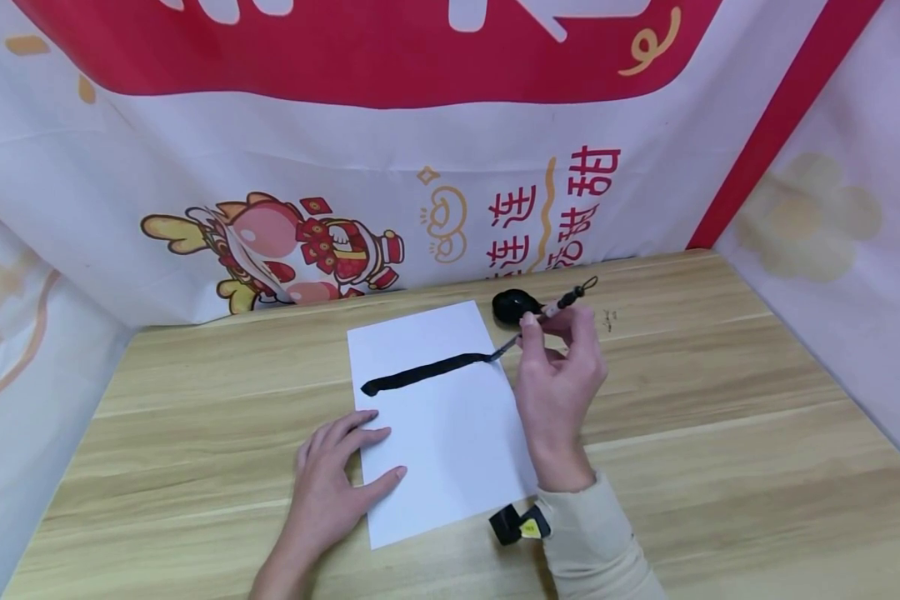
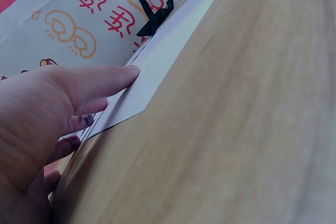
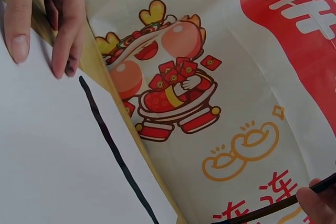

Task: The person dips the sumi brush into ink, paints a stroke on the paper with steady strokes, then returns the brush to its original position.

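Note:
A sheet of white paper (image 1: 442, 450) lies on the wooden table, crossed by a thick black stroke (image 1: 427, 372) in its upper part. My right hand (image 1: 558, 383) pinches a writing brush (image 1: 567, 298) by its handle. The brush leans, its dark tip meeting the stroke's right end near the paper's edge. My left hand (image 1: 337, 467) rests with spread fingers on the paper's left edge; in the left wrist view, dark smudges mark some fingertips (image 2: 84, 120). The right wrist view shows the left hand (image 3: 47, 19) near the stroke's beginning.
A glossy black dish (image 1: 515, 307) sits just beyond the paper, behind the right hand. Small dark marks (image 1: 609, 320) are on the wooden table (image 1: 690, 400) to its right. A printed white and red cloth (image 1: 390, 142) hangs along the table's back edge.

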The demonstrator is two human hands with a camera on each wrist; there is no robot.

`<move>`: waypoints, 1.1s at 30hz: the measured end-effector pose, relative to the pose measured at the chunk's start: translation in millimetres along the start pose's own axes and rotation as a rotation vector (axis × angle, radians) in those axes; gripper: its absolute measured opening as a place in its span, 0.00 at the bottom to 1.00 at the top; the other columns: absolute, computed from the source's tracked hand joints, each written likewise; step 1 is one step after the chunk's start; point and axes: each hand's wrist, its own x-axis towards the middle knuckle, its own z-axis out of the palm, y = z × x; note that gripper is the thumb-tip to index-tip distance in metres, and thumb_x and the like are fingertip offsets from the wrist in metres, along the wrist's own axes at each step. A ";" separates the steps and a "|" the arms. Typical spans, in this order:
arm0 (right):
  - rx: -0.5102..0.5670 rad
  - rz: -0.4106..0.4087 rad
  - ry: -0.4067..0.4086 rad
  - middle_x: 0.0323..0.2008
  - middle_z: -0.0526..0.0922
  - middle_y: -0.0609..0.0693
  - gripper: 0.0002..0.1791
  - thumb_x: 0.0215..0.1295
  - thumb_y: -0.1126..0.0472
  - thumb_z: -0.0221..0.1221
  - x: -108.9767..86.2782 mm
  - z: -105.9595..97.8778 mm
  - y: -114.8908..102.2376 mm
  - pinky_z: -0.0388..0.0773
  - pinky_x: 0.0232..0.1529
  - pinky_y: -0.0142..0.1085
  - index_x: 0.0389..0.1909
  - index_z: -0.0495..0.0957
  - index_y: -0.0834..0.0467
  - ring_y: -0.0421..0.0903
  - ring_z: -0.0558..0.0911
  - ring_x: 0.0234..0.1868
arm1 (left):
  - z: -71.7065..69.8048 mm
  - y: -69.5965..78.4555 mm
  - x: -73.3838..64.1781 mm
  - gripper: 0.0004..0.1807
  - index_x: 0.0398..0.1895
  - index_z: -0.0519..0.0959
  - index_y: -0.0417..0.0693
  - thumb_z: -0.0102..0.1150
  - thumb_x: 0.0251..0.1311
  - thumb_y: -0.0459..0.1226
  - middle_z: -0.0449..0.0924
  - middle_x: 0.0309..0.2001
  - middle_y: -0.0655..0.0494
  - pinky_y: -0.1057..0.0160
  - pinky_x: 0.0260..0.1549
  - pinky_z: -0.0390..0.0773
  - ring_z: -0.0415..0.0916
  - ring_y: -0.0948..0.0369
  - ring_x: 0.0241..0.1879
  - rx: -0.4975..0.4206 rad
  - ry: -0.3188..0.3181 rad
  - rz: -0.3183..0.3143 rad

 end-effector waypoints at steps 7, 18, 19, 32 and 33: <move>0.000 -0.006 0.003 0.38 0.85 0.58 0.07 0.71 0.71 0.66 1.3 -0.1 0.2 0.86 0.35 0.24 0.44 0.77 0.69 0.43 0.87 0.38 | 0.5 -0.6 0.0 0.25 0.55 0.88 0.57 0.84 0.53 0.47 0.79 0.71 0.56 0.35 0.73 0.53 0.68 0.46 0.74 -0.004 0.004 0.007; -0.009 -0.019 0.001 0.38 0.85 0.58 0.08 0.72 0.70 0.66 1.2 -1.4 0.4 0.85 0.35 0.23 0.45 0.77 0.68 0.42 0.87 0.37 | -0.4 0.4 1.0 0.26 0.56 0.88 0.58 0.84 0.53 0.49 0.79 0.72 0.57 0.35 0.73 0.53 0.67 0.46 0.74 0.005 -0.007 -0.009; -0.010 -0.020 -0.001 0.38 0.85 0.58 0.08 0.72 0.69 0.66 1.2 -1.5 0.2 0.86 0.35 0.24 0.45 0.77 0.68 0.42 0.87 0.37 | -0.8 0.6 1.1 0.26 0.56 0.88 0.58 0.84 0.53 0.49 0.79 0.72 0.57 0.35 0.73 0.53 0.67 0.46 0.74 0.005 -0.007 -0.010; -0.016 -0.006 -0.008 0.39 0.85 0.57 0.07 0.72 0.70 0.66 1.0 0.3 -1.4 0.85 0.35 0.24 0.44 0.77 0.67 0.41 0.87 0.37 | -0.9 -0.3 1.1 0.26 0.55 0.89 0.58 0.84 0.53 0.49 0.79 0.71 0.56 0.34 0.73 0.53 0.68 0.46 0.73 0.008 0.007 0.008; -0.018 -0.004 -0.006 0.38 0.85 0.57 0.07 0.72 0.70 0.66 0.7 0.5 -1.3 0.85 0.35 0.24 0.44 0.77 0.67 0.41 0.87 0.37 | -0.8 -0.5 0.9 0.26 0.55 0.89 0.58 0.84 0.53 0.49 0.79 0.71 0.56 0.34 0.73 0.53 0.68 0.46 0.73 0.008 0.007 0.008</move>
